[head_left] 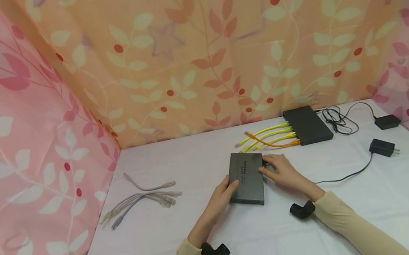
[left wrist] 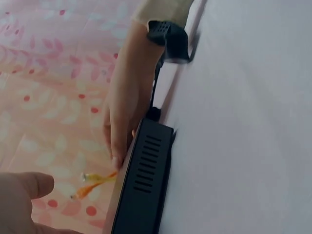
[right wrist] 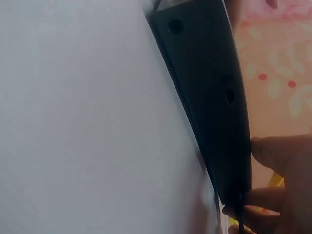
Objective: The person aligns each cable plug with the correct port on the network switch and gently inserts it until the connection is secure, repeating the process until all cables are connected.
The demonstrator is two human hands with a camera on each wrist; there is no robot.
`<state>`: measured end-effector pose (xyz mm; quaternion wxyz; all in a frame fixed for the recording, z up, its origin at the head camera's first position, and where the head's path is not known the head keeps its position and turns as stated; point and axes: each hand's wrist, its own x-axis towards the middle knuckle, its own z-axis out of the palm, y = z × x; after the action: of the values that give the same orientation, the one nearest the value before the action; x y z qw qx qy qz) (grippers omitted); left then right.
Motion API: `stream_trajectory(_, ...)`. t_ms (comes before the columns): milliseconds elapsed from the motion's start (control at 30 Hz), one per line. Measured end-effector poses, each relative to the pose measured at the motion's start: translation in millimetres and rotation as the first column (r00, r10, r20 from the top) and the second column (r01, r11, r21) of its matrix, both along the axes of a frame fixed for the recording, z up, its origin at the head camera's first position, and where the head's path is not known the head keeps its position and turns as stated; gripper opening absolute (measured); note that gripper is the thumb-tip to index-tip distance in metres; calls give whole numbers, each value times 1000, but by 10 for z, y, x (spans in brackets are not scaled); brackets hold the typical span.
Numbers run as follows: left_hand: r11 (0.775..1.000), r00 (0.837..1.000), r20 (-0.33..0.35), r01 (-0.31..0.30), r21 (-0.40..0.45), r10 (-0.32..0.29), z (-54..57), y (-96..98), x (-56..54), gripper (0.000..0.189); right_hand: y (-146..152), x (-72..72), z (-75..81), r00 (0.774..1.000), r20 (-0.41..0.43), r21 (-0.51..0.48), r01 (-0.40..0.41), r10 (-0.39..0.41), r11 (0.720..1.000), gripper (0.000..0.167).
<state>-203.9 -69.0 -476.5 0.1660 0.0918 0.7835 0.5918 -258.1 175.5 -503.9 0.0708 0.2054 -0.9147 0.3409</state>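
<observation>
A dark grey NETGEAR network switch [head_left: 247, 179] lies angled between the two hands at mid-table. My left hand [head_left: 220, 196] grips its left edge, thumb over the top face. In the left wrist view my left hand [left wrist: 24, 204] shows partly, beside the switch's slotted end [left wrist: 146, 165]. At the switch's far right corner, my right hand [head_left: 283, 173] pinches the end of a black power cord [right wrist: 241, 224], its thumb against the switch's top edge; the fingers hide the plug. The cord leads right to a black power adapter [head_left: 382, 147].
Behind stands a second black box [head_left: 308, 125] with yellow and orange network cables [head_left: 273, 145] on its left side. Its coiled cord [head_left: 336, 120] runs to another adapter [head_left: 387, 121]. Several grey network cables [head_left: 144, 196] lie at left. Floral curtains [head_left: 176, 59] border the table.
</observation>
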Motion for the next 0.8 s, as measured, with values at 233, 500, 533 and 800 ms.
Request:
stream_trajectory(233, 1000, 1000, -22, -1, 15, 1, -22, 101, 87, 70, 106, -85, -13, 997, 46, -3, -55, 56, 998, 52)
stream_trajectory(500, 999, 999, -36, -12, 44, 14, -52, 123, 139, 65, 195, -175, 4, 986, 91, -26, -136, 138, 990, 50)
stream_trajectory(533, 999, 999, -35, -14, 51, 16, -52, 128, 143, 64, 202, -184, 10, 984, 98, -31, -144, 146, 989, 50)
stream_trajectory(800, 997, 999, -35, -1, 73, 3, -39, 182, 200, 63, 248, -246, 53, 972, 123, -50, -197, 201, 979, 48)
